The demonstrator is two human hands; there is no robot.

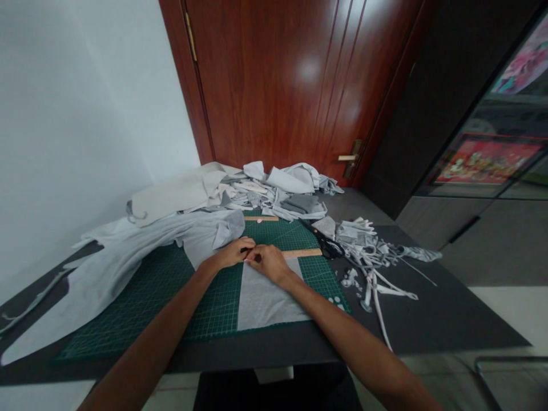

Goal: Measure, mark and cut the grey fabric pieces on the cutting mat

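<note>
Both forearms are stretched forward over the table (428, 319), converging towards the middle of the green cutting mat (205, 308). The left hand (231, 253) is turned knuckles-up, fingers curled in. The right hand (269, 261) is brought against it from the other side, also curled shut, so that the fingertips of the two meet. They are set down on the far edge of a grey cloth piece (265, 299), which is laid flat on the mat and reaches back to its near edge. A speck of pink is seen where the fingers meet; whether anything is pinched there cannot be told.

A wooden ruler (305, 253) is laid just beyond the right hand, with black scissors (327, 246) at its far end. White grid lines and marks are printed on the mat, but they are too small to be read.
</note>
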